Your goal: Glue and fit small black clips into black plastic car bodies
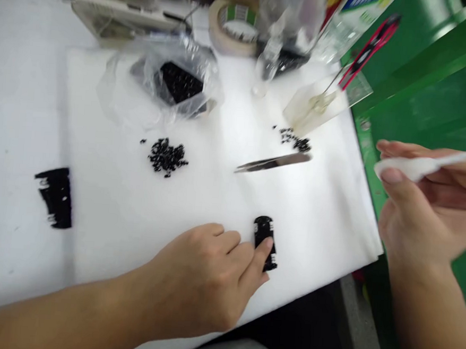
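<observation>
My left hand (218, 274) rests on the white sheet with its index fingertip on a small black part (263, 231) with white marks; its other fingers are curled. At the right, my right hand (426, 204) holds a white tool (411, 167) with a thin end, pinched between thumb and fingers, off the sheet. Metal tweezers (276, 162) lie above the black part. Behind them is a small group of tiny black pieces (301, 144). A larger pile of tiny black pieces (167, 156) sits left of the tweezers.
An open plastic bag (211, 82) of black pieces, a tape roll (217, 27) and a small clear bottle (270, 57) stand at the back. A red-black cutter (371, 48) is at back right. Another black part (59, 198) lies left, beyond green framework (426, 87).
</observation>
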The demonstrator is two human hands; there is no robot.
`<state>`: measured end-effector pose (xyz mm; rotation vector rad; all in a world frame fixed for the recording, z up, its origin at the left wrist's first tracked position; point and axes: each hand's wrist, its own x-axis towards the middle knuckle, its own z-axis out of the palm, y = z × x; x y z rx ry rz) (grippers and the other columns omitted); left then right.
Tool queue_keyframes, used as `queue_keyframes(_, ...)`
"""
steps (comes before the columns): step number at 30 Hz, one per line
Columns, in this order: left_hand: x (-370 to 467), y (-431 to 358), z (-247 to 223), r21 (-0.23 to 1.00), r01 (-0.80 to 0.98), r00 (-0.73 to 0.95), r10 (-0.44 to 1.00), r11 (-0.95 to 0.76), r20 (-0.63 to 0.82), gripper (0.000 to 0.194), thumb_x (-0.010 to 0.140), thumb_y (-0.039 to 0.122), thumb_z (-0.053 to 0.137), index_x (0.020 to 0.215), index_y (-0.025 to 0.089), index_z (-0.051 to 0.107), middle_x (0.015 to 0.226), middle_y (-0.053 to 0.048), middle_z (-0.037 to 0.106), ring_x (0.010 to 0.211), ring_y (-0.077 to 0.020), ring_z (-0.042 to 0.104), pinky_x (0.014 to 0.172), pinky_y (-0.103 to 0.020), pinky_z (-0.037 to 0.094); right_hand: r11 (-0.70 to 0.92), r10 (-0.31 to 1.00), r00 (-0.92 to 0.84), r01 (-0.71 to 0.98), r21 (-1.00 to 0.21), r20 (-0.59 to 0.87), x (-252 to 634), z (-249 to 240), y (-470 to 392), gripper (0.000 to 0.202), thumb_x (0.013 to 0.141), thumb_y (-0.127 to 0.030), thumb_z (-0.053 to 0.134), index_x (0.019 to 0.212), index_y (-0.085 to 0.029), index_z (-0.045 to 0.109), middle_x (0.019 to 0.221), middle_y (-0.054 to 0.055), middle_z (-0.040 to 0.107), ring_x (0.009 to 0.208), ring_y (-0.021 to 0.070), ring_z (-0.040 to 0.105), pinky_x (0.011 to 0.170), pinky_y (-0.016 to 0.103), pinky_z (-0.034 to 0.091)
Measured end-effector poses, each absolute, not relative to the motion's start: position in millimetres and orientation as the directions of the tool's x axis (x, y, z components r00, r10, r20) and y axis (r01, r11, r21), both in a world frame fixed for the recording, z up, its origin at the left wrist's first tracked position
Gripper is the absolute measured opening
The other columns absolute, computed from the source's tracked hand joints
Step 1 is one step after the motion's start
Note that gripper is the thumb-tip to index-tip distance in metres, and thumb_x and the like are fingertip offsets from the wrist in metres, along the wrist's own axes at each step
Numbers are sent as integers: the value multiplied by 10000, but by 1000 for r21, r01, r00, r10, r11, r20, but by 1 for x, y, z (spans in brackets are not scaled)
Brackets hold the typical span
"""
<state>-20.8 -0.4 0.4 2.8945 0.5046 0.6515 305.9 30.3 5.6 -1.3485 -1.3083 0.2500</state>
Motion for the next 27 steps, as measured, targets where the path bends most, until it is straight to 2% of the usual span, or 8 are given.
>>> queue_keyframes(2, -21, 0, -2, 186, 296, 845, 347, -937, 406, 348, 1016, 238, 743, 1287, 20, 745, 711, 3, 609, 574, -163, 561, 451, -342, 433, 308, 749, 307, 622, -720, 587, 329, 7, 58, 319, 800, -402, 964, 1027, -267, 786, 1085, 75, 789, 1147, 321, 770, 1021, 507, 620)
queue_keyframes(6, -20, 1, -5, 163, 297, 838, 338, -941, 429, 317, 1038, 214, 704, 1300, 37, 726, 732, 12, 610, 590, -161, 563, 471, -343, 420, 163, 839, 300, 657, -736, 453, 362, -8, 96, 322, 895, -480, 870, 1094, -247, 772, 1060, 83, 818, 906, 254, 799, 834, 419, 676)
queue_keyframes(10, -20, 1, -5, 166, 296, 847, 339, -941, 410, 338, 1058, 223, 671, 1336, 34, 698, 750, 7, 626, 606, -168, 570, 475, -352, 440, 85, 886, 276, 692, -717, 371, 365, -23, 99, 300, 883, -495, 860, 1046, -262, 762, 1020, 55, 809, 877, 274, 801, 791, 439, 692)
queue_keyframes(15, -20, -1, -3, 152, 324, 841, 358, -934, 405, 324, 1057, 259, 679, 1292, 38, 711, 739, 2, 631, 576, -167, 559, 440, -343, 445, 76, 808, 289, 813, -578, 513, 330, 8, 53, 574, 805, -461, 936, 1312, -300, 721, 1215, 95, 704, 955, 295, 708, 800, 464, 631)
queue_keyframes(17, -19, -2, -3, 144, 315, 840, 346, -938, 418, 331, 1056, 282, 682, 1269, 32, 721, 743, -10, 648, 574, -174, 584, 425, -346, 453, 169, 843, 156, 832, -529, 514, 295, 22, 36, 474, 871, -474, 889, 1286, -317, 722, 964, 46, 677, 785, 243, 644, 679, 405, 571)
queue_keyframes(21, -19, -5, -8, 131, 324, 819, 347, -937, 457, 358, 1051, 313, 669, 1231, 11, 738, 747, -39, 678, 556, -186, 612, 398, -360, 462, 229, 969, -222, 655, -721, 105, 215, 32, 38, 652, 891, -514, 886, 1448, -313, 614, 890, -7, 677, 595, 155, 559, 542, 336, 514)
queue_keyframes(25, -17, -10, -14, 127, 343, 807, 361, -931, 467, 356, 1056, 346, 659, 1189, 33, 763, 694, -25, 649, 529, -167, 593, 390, -327, 451, 427, 869, -483, 621, -657, 109, 179, 44, 70, 163, 1042, -383, 727, 1114, -262, 808, 955, 46, 757, 751, 184, 684, 647, 341, 554)
queue_keyframes(27, -16, -11, -15, 135, 347, 792, 367, -928, 487, 348, 1042, 354, 666, 1115, 35, 784, 640, -13, 611, 503, -160, 568, 374, -310, 425, 460, 817, -570, 547, -700, 91, 175, 53, 81, 138, 1051, -341, 725, 1006, -280, 840, 1026, 45, 792, 858, 197, 740, 693, 330, 591)
